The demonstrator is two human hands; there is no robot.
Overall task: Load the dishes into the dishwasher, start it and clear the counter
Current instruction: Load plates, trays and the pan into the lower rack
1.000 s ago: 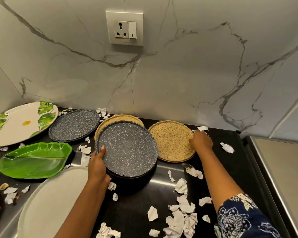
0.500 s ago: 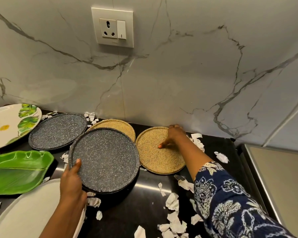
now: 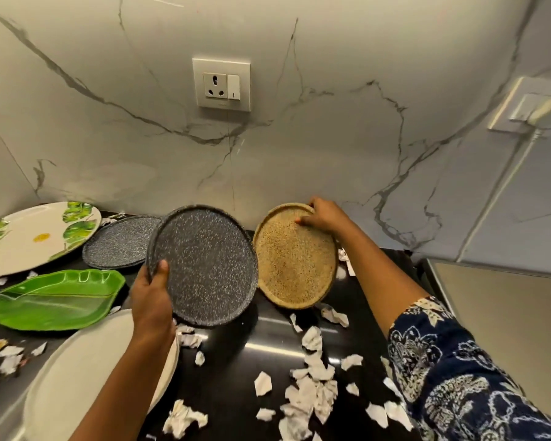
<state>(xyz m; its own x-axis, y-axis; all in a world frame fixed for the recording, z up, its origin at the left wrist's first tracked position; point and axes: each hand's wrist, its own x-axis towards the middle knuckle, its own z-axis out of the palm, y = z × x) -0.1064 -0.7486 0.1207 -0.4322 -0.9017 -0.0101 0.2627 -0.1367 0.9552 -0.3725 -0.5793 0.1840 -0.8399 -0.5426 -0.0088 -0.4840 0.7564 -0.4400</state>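
Tan plate point(image 3: 295, 259) now tilted up, right hand point(image 3: 323, 214) gripping its rim.

Worktop point(image 3: 236, 361): big plate point(image 3: 29, 240) at rear-L corner, small plate point(image 3: 118, 246) just R of it by wall, tray point(image 3: 54, 300) in front. Platter point(image 3: 86, 377) at front-L edge. Mid plate point(image 3: 204, 265) and R plate point(image 3: 295, 259) side by side at mid-rear. Paper scraps point(image 3: 312, 386) front-centre to R.

A white socket point(image 3: 221, 84) sits on the marble wall point(image 3: 331, 154).

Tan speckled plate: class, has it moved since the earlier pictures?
Yes. The right hand has raised the tan plate off the black counter, far rim first.
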